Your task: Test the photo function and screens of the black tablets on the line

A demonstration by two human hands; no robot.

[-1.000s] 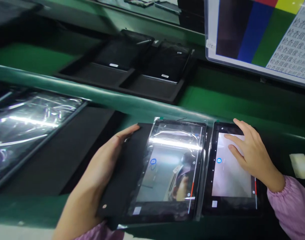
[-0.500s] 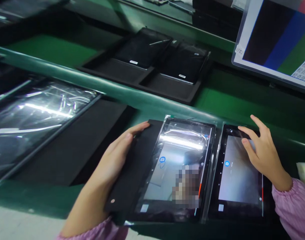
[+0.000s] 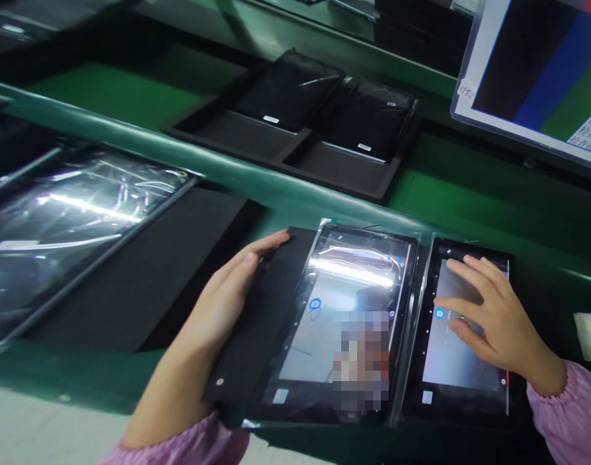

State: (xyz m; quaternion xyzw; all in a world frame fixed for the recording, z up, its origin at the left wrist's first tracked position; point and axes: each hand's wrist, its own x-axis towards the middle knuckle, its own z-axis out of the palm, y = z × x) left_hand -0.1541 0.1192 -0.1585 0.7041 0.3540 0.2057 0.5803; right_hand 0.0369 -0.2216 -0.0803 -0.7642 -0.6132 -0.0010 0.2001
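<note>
Two lit tablets lie side by side before me in a black tray (image 3: 249, 336). The left tablet (image 3: 307, 352) is covered with shiny clear film and shows a camera picture, partly pixelated. On the right tablet (image 3: 462, 403), a pale camera picture and a blue camera icon are visible. My left hand (image 3: 225, 287) grips the tray's left side, its thumb near the edge; its other fingers are partly hidden. My right hand (image 3: 493, 316) is over the right tablet, fingers spread, index fingertip at the blue icon. Whether it touches the glass I cannot tell.
Behind a raised green ledge (image 3: 241, 184), another black tray (image 3: 261, 139) holds two dark tablets. At left, a film-covered tablet (image 3: 82, 213) lies on a black tray. A colour-striped sheet (image 3: 532, 71) stands at upper right; a pale block (image 3: 590, 336) sits at the right edge.
My right hand has moved down and left from the right tablet's top edge to the blue icon. The left hand stays on the tray. The view has shifted slightly.
</note>
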